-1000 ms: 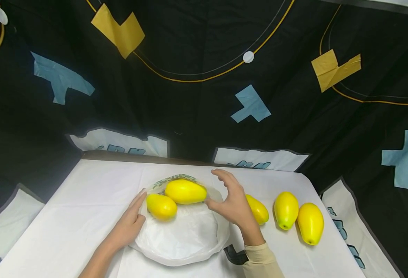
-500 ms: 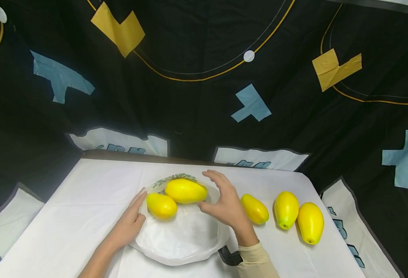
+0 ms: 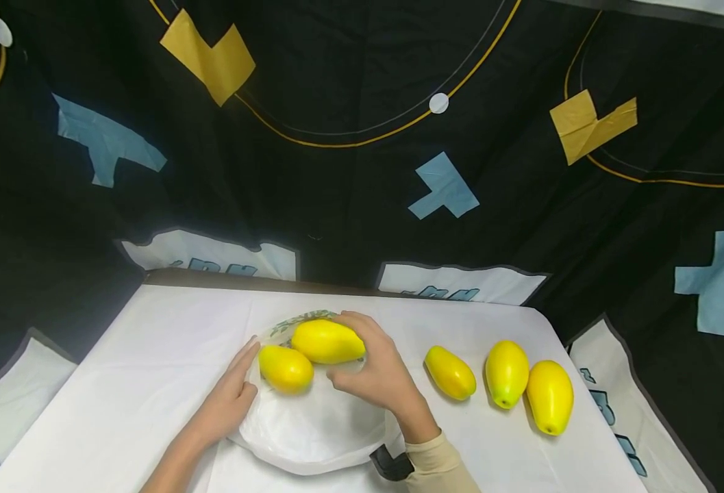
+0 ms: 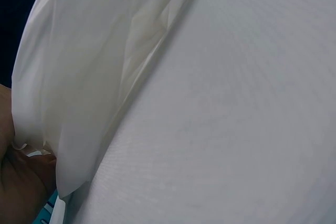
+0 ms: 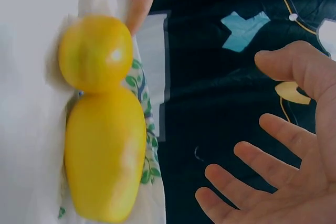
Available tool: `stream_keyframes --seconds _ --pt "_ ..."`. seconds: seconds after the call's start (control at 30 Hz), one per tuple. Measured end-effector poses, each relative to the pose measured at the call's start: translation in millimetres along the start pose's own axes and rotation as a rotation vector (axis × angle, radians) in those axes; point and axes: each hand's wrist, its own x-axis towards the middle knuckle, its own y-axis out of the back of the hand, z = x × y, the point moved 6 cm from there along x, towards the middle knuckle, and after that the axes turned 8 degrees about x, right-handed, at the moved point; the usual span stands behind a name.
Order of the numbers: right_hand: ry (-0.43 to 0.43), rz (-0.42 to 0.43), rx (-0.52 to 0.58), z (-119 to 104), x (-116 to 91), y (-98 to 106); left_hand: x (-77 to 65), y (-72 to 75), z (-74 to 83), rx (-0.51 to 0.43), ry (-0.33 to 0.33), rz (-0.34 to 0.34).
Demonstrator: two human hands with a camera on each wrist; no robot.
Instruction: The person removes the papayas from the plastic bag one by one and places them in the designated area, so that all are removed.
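Two yellow mango-like fruits lie in a white cloth or plastic bag with a leafy print: a left fruit [image 3: 285, 369] and a longer right fruit [image 3: 327, 341]. The bag [image 3: 312, 438] is spread open on the table. My left hand [image 3: 231, 394] holds its left edge; the left wrist view shows the rim between thumb [image 4: 31, 177] and fingers. Over the bag's right side, my right hand [image 3: 370, 363] is spread beside the longer fruit's right end. In the right wrist view the right hand's fingers [image 5: 252, 166] are apart from the fruit [image 5: 105, 156], holding nothing.
Three more yellow fruits lie on the table to the right: a near one [image 3: 451, 373], a middle one [image 3: 507, 374] and an outer one [image 3: 549, 397]. A white cloth covers the table [image 3: 133, 383]. Behind it hangs a black curtain [image 3: 337, 205].
My right hand has moved left over the bag, towards the longer fruit, uncovering the nearest loose fruit on the right. My left hand and the fruits stay in place.
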Motion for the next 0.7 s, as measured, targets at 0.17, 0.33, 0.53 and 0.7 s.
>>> stream_keyframes --seconds 0.17,0.33,0.53,0.7 --pt "0.026 -0.034 0.014 -3.4 1.1 -12.5 -1.2 -0.7 -1.0 0.002 0.005 -0.001" --pt "0.051 -0.067 -0.003 -6.3 3.2 -22.3 -2.5 -1.6 -1.0 0.002 0.006 0.002" --pt "0.085 -0.091 -0.032 -7.9 6.2 -35.1 -2.7 -1.1 0.2 0.007 -0.008 0.012" --pt "0.096 -0.12 -0.021 -7.4 8.8 -48.7 -1.3 0.8 1.7 0.017 -0.017 0.016"
